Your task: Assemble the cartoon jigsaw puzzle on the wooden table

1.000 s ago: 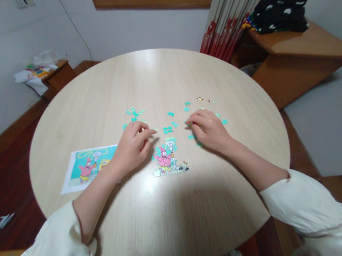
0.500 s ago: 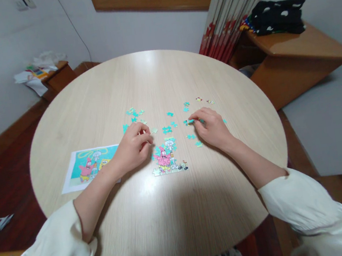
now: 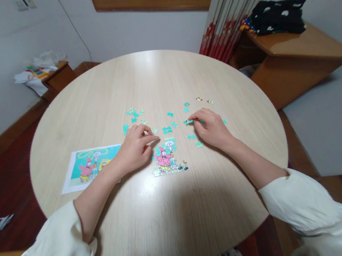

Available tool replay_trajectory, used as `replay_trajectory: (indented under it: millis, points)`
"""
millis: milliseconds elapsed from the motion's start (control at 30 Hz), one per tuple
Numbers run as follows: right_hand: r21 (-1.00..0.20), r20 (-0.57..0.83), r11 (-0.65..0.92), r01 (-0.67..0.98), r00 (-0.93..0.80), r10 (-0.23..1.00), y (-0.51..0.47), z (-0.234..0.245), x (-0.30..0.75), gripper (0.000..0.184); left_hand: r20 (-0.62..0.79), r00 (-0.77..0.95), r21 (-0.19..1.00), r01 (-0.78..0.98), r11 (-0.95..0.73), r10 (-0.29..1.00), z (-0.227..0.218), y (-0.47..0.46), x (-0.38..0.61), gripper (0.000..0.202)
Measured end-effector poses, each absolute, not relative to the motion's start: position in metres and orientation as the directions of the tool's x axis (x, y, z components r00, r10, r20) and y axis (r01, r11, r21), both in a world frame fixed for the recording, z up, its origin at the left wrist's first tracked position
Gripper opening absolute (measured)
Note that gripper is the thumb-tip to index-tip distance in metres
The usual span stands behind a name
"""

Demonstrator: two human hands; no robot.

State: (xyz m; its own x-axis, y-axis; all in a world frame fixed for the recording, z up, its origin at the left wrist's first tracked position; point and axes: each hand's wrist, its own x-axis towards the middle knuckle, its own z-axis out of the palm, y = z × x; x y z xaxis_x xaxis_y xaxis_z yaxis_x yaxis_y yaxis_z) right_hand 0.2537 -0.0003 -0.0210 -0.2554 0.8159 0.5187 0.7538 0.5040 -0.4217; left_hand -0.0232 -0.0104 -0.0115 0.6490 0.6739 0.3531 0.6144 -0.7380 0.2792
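A partly joined cartoon puzzle [image 3: 168, 157] lies in the middle of the round wooden table [image 3: 151, 75]. Several loose teal pieces [image 3: 167, 129] are scattered just beyond it. My left hand [image 3: 135, 146] rests left of the puzzle, fingers curled, forefinger and thumb reaching toward a pale piece [image 3: 154, 130]. My right hand [image 3: 211, 128] sits to the right, pinching a teal puzzle piece [image 3: 190, 122] at its fingertips. A printed reference picture [image 3: 91, 164] lies under my left forearm.
A low wooden bench [image 3: 300, 48] with a dark folded cloth [image 3: 279, 15] stands at the right. Striped curtain folds [image 3: 230, 9] hang behind the table. A small stand with papers [image 3: 40, 72] is at the far left. A grey mat [image 3: 332, 122] covers the floor on the right.
My left hand's forefinger has stretched out to the right toward the pale piece. My right hand lifted slightly and now pinches a teal piece, holding still over the last half second.
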Motion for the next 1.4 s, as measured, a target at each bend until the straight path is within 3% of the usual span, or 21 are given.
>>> replay_trajectory:
  millis: [200,400,600,733,1400]
  points:
    - [-0.432,0.500,0.498,0.752,-0.260,0.826,-0.001,-0.020,0.254,0.019,0.275,0.698,0.271,0.603,-0.750,0.661,-0.011,-0.013,-0.023,0.034]
    - [-0.432,0.508,0.506,0.747,-0.261,0.821,0.000,-0.021,0.254,0.019,0.292,0.661,0.257,0.642,-0.722,0.691,-0.012,-0.011,-0.022,0.027]
    - [-0.434,0.516,0.503,0.747,-0.252,0.819,0.000,-0.022,0.254,0.020,0.366,0.367,0.311,0.818,-0.484,0.855,-0.011,-0.004,-0.028,0.026]
    - [-0.423,0.521,0.509,0.749,-0.259,0.814,0.001,-0.024,0.255,0.020,0.374,0.233,0.324,0.874,-0.363,0.897,-0.007,-0.001,-0.032,0.024]
    - [-0.416,0.536,0.518,0.747,-0.259,0.804,0.002,-0.026,0.255,0.020,0.426,0.023,0.378,0.904,-0.201,0.905,0.009,0.006,-0.044,0.016]
